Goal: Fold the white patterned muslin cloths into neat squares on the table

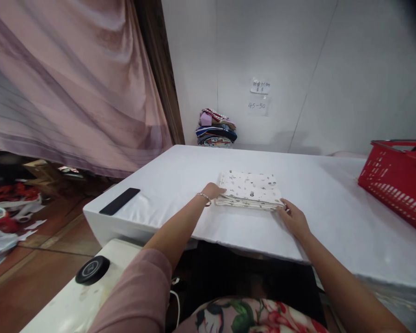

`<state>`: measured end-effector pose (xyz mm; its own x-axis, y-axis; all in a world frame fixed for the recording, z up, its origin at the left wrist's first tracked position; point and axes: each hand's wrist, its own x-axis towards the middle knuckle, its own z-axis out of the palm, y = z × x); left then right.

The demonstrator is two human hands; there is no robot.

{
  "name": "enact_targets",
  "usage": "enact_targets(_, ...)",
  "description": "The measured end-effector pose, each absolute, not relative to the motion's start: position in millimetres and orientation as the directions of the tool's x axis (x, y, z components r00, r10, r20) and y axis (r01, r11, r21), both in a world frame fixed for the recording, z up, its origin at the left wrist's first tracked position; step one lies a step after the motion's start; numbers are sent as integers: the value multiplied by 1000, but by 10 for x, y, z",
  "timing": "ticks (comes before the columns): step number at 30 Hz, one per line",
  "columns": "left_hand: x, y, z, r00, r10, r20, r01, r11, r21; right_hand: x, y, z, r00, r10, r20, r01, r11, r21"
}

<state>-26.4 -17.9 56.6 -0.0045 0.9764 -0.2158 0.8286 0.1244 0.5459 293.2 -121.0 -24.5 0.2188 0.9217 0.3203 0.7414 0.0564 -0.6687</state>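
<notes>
The right hand [294, 219] pinches the near right corner of a folded white printed cloth [251, 182] on the white-covered table [166, 180]; the left hand [213, 189] touches its left edge, grip unclear to me. Beyond rises a multicoloured fabric stack [217, 132].

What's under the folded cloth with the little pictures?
The white table shows around the cloth, which seems to lie right on it. The spot beneath is covered, so I can't see it.
</notes>
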Motion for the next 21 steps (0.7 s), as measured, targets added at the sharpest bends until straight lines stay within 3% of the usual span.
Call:
enact_targets(4,-313,-271,545,-30,945,-325,794,220,567,2944,-1198,-267,217,925,313,740,53,-670)
enact_targets(21,-337,-210,433,-62,922,-382,809,271,522,2950,-1195,-284,217,923,317,730,62,-680)
